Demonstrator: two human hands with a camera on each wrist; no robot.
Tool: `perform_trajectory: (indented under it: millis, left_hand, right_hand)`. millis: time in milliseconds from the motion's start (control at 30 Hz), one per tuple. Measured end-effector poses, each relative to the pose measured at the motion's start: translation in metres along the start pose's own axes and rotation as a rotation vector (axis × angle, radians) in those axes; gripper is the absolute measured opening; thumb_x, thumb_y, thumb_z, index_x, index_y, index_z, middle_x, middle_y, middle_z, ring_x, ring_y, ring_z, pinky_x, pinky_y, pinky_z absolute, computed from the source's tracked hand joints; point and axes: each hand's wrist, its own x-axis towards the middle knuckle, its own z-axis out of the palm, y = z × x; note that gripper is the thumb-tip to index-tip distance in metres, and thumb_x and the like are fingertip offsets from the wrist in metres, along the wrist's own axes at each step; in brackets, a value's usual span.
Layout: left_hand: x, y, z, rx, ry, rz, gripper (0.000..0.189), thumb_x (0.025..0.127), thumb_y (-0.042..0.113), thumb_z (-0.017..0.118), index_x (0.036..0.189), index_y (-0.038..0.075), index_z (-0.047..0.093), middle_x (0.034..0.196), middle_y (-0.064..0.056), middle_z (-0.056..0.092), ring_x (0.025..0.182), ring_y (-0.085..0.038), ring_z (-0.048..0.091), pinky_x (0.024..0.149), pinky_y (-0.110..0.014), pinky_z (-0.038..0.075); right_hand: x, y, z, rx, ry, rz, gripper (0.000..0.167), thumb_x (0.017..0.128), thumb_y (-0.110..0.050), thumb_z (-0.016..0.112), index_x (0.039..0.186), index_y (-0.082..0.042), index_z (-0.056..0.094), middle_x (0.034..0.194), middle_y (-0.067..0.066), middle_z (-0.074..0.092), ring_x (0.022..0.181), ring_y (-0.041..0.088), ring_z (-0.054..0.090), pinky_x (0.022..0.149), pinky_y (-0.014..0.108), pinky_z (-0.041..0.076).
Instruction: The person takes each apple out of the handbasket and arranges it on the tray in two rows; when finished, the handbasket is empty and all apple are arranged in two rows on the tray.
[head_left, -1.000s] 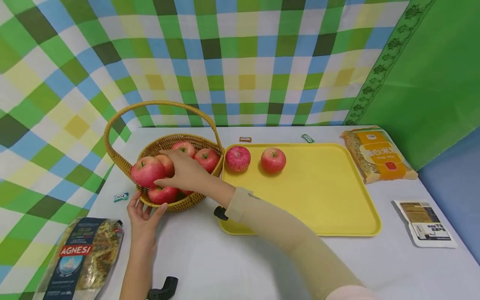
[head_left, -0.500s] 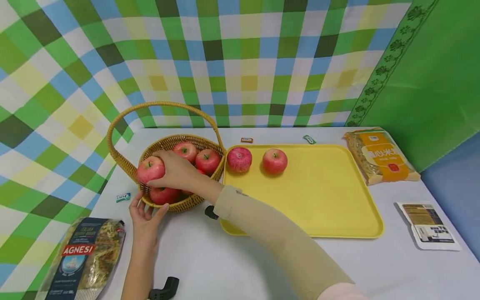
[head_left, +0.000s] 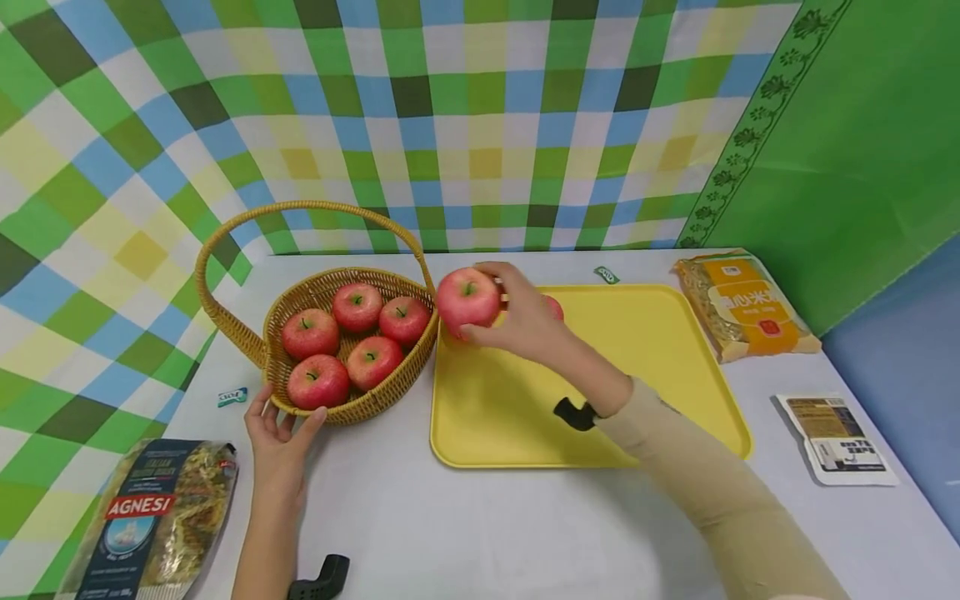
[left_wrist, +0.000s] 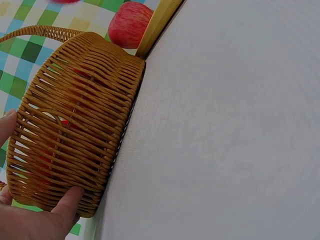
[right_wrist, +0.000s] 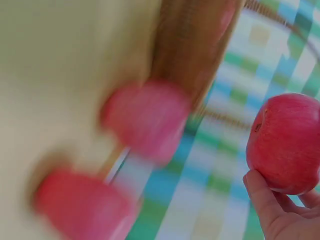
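Observation:
My right hand [head_left: 525,321] grips a red apple [head_left: 467,300] by its right side, above the left end of the yellow tray [head_left: 510,425]. In the right wrist view, the fingertips and thumb of that hand hold the apple [right_wrist: 287,142] from below. Two more apples are on the tray; in the head view one apple [head_left: 553,308] is partly hidden by the hand, the other mostly by the held apple. A wicker basket [head_left: 390,400] with a tall handle holds several apples [head_left: 318,381]. My left hand [head_left: 277,446] holds its near left side, thumb against the weave [left_wrist: 75,125].
A pasta bag [head_left: 150,517] lies at front left. At the right are a yellow grain bag [head_left: 746,304] and a white-and-brown pouch [head_left: 836,440]. Small packets lie on the table, one green packet [head_left: 607,275] behind the tray. The basket's handle [head_left: 307,204] arches high.
The right hand has lifted an apple out of the basket and carried it right, over the tray's left end. The left hand has stayed at the basket.

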Motion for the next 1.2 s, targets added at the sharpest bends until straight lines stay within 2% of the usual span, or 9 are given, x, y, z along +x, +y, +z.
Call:
perform_trajectory:
  millis: [133,267,433,633,800,933,1033,1167,1200]
  left_hand:
    - [0.001,-0.001,0.000,0.004,0.002,0.000,0.086,0.087,0.013,0.073,0.147,0.032,0.013,0.159,0.002,0.012,0.143,-0.022,0.021,0.106,-0.029,0.035]
    - [0.002,0.000,-0.003,-0.003,0.010,0.003,0.086,0.087,0.013,0.073,0.146,0.033,0.014,0.159,0.001,0.012,0.143,-0.024,0.020,0.106,-0.029,0.034]
    - [0.000,0.001,-0.005,-0.018,0.016,0.001,0.086,0.086,0.014,0.073,0.146,0.033,0.014,0.159,0.000,0.011,0.144,-0.024,0.019,0.106,-0.029,0.034]
    - [0.001,0.000,-0.002,-0.011,0.007,-0.010,0.087,0.086,0.015,0.074,0.146,0.034,0.013,0.159,0.001,0.010,0.144,-0.024,0.018,0.106,-0.029,0.034]
    - [0.002,0.000,0.000,-0.001,0.004,-0.009,0.087,0.086,0.017,0.074,0.147,0.034,0.014,0.159,0.001,0.011,0.143,-0.024,0.019,0.107,-0.031,0.033]
    - [0.002,0.000,0.000,0.007,0.002,-0.013,0.087,0.087,0.017,0.073,0.147,0.034,0.013,0.159,0.001,0.011,0.143,-0.024,0.020,0.108,-0.032,0.033]
    - [0.003,-0.002,0.000,-0.002,-0.002,-0.009,0.087,0.087,0.016,0.073,0.147,0.033,0.013,0.160,0.002,0.010,0.143,-0.024,0.019,0.110,-0.033,0.031]
    - [0.004,-0.003,-0.001,-0.021,-0.001,0.001,0.086,0.087,0.014,0.073,0.146,0.033,0.014,0.160,0.002,0.010,0.143,-0.024,0.020,0.111,-0.033,0.031]
    - [0.004,-0.003,-0.001,-0.019,0.000,0.000,0.086,0.087,0.014,0.073,0.147,0.033,0.014,0.160,0.002,0.010,0.143,-0.024,0.020,0.110,-0.033,0.031]
  right_hand:
    - [-0.030,0.043,-0.053,-0.030,0.114,0.124,0.078,0.076,-0.022,0.083,0.138,-0.006,0.038,0.132,0.010,0.046,0.107,0.026,0.051,0.083,0.043,0.053]
    - [-0.051,0.089,-0.086,-0.097,0.162,0.242,0.078,0.079,-0.024,0.080,0.138,-0.003,0.035,0.133,0.015,0.044,0.108,0.031,0.049,0.081,0.046,0.051]
    - [-0.060,0.129,-0.099,-0.136,0.155,0.324,0.075,0.080,-0.025,0.079,0.133,0.005,0.035,0.128,0.023,0.045,0.108,0.035,0.051,0.086,0.048,0.049]
    - [-0.065,0.145,-0.102,-0.158,0.150,0.390,0.075,0.081,-0.022,0.078,0.132,0.010,0.032,0.125,0.028,0.043,0.111,0.039,0.048,0.094,0.051,0.044]
    - [-0.064,0.142,-0.105,-0.211,0.144,0.394,0.085,0.082,-0.025,0.077,0.140,0.010,0.026,0.135,0.032,0.035,0.121,0.044,0.040,0.100,0.056,0.038]
    - [-0.057,0.120,-0.097,-0.300,0.180,0.293,0.084,0.082,-0.025,0.076,0.146,0.003,0.028,0.143,0.028,0.030,0.127,0.046,0.034,0.101,0.060,0.036]
    - [-0.046,0.089,-0.079,-0.349,0.166,0.163,0.076,0.083,-0.025,0.076,0.144,-0.002,0.037,0.142,0.022,0.037,0.125,0.041,0.039,0.099,0.058,0.039]
    - [-0.023,0.042,-0.038,-0.326,0.046,0.015,0.070,0.083,-0.029,0.076,0.142,-0.009,0.043,0.137,0.014,0.046,0.114,0.031,0.049,0.091,0.048,0.047]
    - [-0.017,0.032,-0.025,-0.313,0.009,-0.014,0.070,0.083,-0.031,0.076,0.142,-0.011,0.044,0.138,0.013,0.046,0.116,0.030,0.049,0.091,0.047,0.048]
